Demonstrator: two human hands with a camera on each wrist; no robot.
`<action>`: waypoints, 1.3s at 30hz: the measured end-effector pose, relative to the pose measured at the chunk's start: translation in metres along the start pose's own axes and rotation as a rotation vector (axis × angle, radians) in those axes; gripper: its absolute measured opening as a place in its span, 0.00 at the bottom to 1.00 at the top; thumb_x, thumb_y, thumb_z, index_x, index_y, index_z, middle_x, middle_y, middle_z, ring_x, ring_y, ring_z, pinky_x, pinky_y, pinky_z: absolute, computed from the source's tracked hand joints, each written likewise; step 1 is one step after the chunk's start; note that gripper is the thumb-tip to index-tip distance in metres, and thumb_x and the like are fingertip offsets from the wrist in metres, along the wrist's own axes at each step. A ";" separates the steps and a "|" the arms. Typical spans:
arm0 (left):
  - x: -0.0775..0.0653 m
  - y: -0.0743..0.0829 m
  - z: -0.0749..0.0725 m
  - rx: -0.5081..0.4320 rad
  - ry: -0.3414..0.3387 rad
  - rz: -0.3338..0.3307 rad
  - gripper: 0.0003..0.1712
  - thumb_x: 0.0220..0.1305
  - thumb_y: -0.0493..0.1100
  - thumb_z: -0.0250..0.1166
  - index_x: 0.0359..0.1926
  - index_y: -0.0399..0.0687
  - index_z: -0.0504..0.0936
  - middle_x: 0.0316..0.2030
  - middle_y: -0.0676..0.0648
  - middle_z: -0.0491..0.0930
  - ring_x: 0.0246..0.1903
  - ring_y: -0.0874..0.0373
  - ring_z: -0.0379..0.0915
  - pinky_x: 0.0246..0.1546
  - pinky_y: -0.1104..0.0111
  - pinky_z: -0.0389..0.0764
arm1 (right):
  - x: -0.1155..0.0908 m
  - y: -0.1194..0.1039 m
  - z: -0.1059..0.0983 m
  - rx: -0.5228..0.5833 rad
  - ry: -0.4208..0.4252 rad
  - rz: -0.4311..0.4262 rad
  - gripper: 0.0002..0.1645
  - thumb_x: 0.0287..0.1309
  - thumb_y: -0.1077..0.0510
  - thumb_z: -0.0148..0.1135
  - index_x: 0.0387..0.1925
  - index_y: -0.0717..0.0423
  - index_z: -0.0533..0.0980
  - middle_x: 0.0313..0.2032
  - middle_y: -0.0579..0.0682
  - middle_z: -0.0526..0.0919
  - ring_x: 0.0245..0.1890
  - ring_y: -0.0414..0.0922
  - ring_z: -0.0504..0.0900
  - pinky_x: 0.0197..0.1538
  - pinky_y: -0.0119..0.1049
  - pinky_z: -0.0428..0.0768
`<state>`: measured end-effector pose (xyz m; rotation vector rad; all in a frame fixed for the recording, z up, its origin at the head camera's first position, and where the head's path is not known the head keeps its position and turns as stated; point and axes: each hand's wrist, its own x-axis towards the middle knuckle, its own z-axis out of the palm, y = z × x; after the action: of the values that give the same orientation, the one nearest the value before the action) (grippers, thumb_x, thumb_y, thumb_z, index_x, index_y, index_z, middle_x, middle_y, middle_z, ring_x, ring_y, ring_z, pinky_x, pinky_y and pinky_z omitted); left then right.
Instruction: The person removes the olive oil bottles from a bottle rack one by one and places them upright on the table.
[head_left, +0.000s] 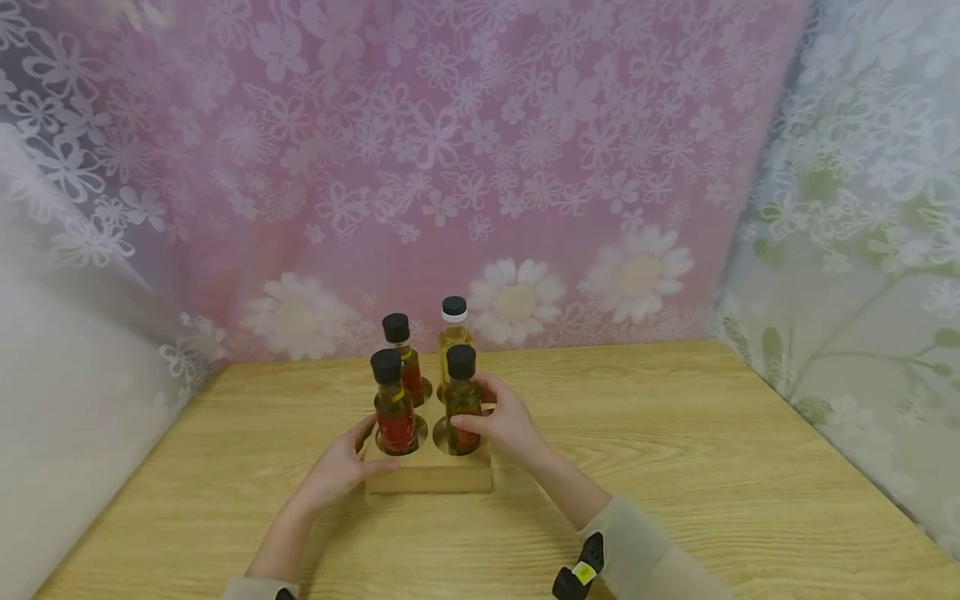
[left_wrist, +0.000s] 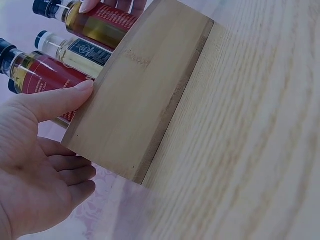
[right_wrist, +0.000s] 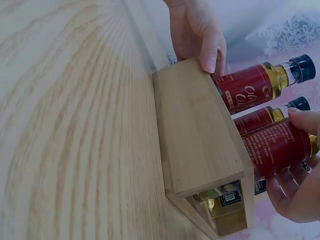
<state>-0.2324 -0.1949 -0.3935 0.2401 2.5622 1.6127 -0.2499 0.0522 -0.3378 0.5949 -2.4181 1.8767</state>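
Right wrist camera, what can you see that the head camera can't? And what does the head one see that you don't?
Only the right wrist view shows the open end of the pale wooden box, with a black label bearing a white barcode inside.

Only the head view shows the round holes in the box's top and the black band with a yellow sticker at the right cuff.

Both show the box, the left hand touching it, and the right hand holding a red-labelled, black-capped glass bottle.

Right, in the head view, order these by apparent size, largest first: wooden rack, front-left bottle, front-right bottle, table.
1. Table
2. Wooden rack
3. Front-left bottle and front-right bottle: too alike to rank
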 end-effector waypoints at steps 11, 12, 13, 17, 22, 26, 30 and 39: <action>-0.002 0.004 -0.002 0.009 -0.007 0.016 0.52 0.53 0.46 0.70 0.70 0.34 0.49 0.68 0.30 0.47 0.66 0.35 0.41 0.61 0.43 0.51 | 0.011 0.018 -0.001 0.008 0.075 0.046 0.32 0.45 0.60 0.73 0.53 0.60 0.71 0.45 0.53 0.77 0.47 0.51 0.75 0.45 0.40 0.79; -0.001 0.004 -0.002 0.012 -0.006 0.018 0.52 0.53 0.47 0.70 0.70 0.34 0.49 0.68 0.30 0.47 0.66 0.35 0.41 0.61 0.43 0.51 | 0.011 0.015 -0.003 0.012 0.077 0.042 0.32 0.45 0.59 0.73 0.53 0.60 0.71 0.45 0.53 0.77 0.47 0.51 0.75 0.45 0.41 0.79; -0.001 0.004 -0.002 0.017 -0.006 0.020 0.52 0.53 0.47 0.70 0.70 0.34 0.49 0.68 0.30 0.47 0.66 0.35 0.41 0.61 0.43 0.51 | 0.011 0.011 -0.004 0.014 0.081 0.042 0.31 0.46 0.59 0.72 0.53 0.59 0.71 0.45 0.53 0.77 0.47 0.50 0.75 0.46 0.41 0.79; -0.001 0.003 -0.002 0.023 -0.007 0.014 0.53 0.53 0.47 0.70 0.70 0.33 0.49 0.68 0.30 0.47 0.66 0.33 0.42 0.61 0.42 0.51 | 0.012 -0.003 -0.014 0.021 0.081 0.037 0.30 0.47 0.60 0.71 0.53 0.57 0.72 0.46 0.53 0.77 0.48 0.50 0.75 0.46 0.43 0.78; -0.002 0.003 -0.002 0.028 -0.006 0.011 0.53 0.53 0.48 0.70 0.70 0.34 0.50 0.68 0.30 0.48 0.65 0.33 0.43 0.61 0.42 0.52 | 0.017 -0.013 -0.032 0.036 0.050 0.005 0.29 0.50 0.59 0.69 0.54 0.56 0.70 0.49 0.54 0.74 0.51 0.51 0.73 0.46 0.44 0.77; -0.001 0.003 -0.002 0.039 -0.002 0.011 0.52 0.53 0.48 0.70 0.70 0.35 0.50 0.68 0.30 0.48 0.65 0.32 0.44 0.60 0.41 0.53 | 0.024 -0.016 -0.049 0.041 0.058 -0.046 0.27 0.52 0.61 0.67 0.53 0.59 0.69 0.50 0.56 0.73 0.51 0.52 0.72 0.48 0.46 0.76; -0.001 0.003 -0.002 0.047 -0.002 0.010 0.53 0.53 0.49 0.70 0.70 0.34 0.50 0.67 0.30 0.49 0.65 0.31 0.45 0.60 0.41 0.54 | 0.029 -0.013 -0.067 0.024 0.115 -0.056 0.27 0.52 0.63 0.66 0.53 0.63 0.68 0.49 0.58 0.73 0.51 0.52 0.71 0.48 0.46 0.74; -0.001 0.003 -0.003 0.048 0.001 0.011 0.53 0.52 0.49 0.70 0.70 0.33 0.50 0.67 0.30 0.49 0.64 0.31 0.45 0.60 0.41 0.54 | 0.032 0.007 -0.114 -0.049 0.211 -0.023 0.31 0.54 0.61 0.65 0.57 0.65 0.65 0.51 0.60 0.69 0.52 0.53 0.67 0.51 0.46 0.71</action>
<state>-0.2317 -0.1964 -0.3896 0.2582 2.6070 1.5563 -0.3061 0.1515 -0.3049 0.3978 -2.3060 1.7666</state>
